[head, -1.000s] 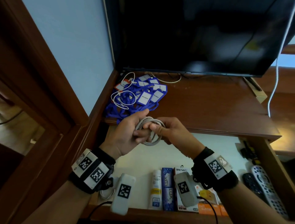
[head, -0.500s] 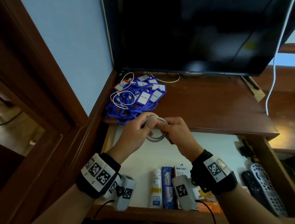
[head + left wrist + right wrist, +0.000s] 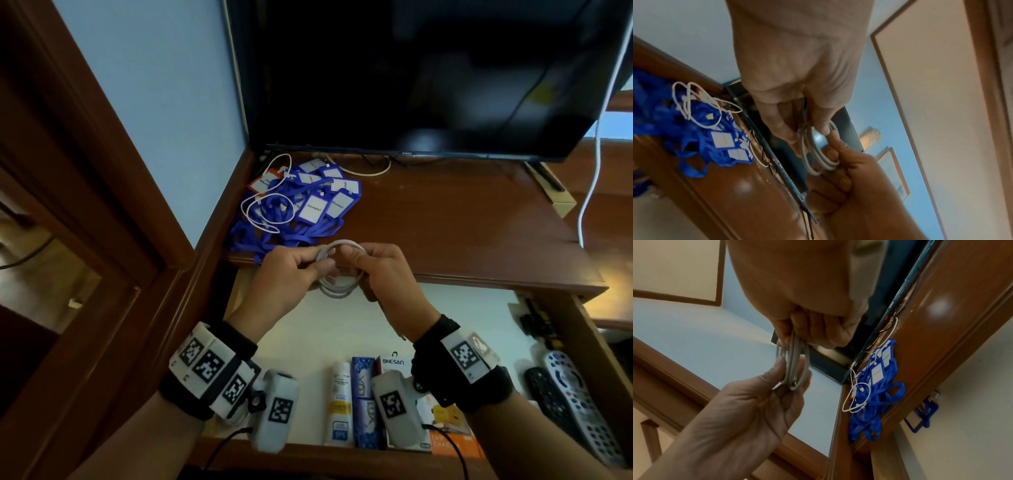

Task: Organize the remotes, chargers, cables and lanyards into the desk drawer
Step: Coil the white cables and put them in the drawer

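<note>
Hands, left [image 3: 291,274] and right [image 3: 378,274], are pinching the coiled cable [image 3: 337,286] above the drawer [image 3: 462,308]; loosening either grip risks loops springing apart.

The head view is dim and soft, with straight edges bowing outward toward the borders. The large black television screen [image 3: 428,75] shows faint murky reflections. Warm light falls at far right on the glossy brown wooden desk top [image 3: 462,222]. In both wrist views that top carries a round white glare spot, and nearby surfaces blur.
</note>
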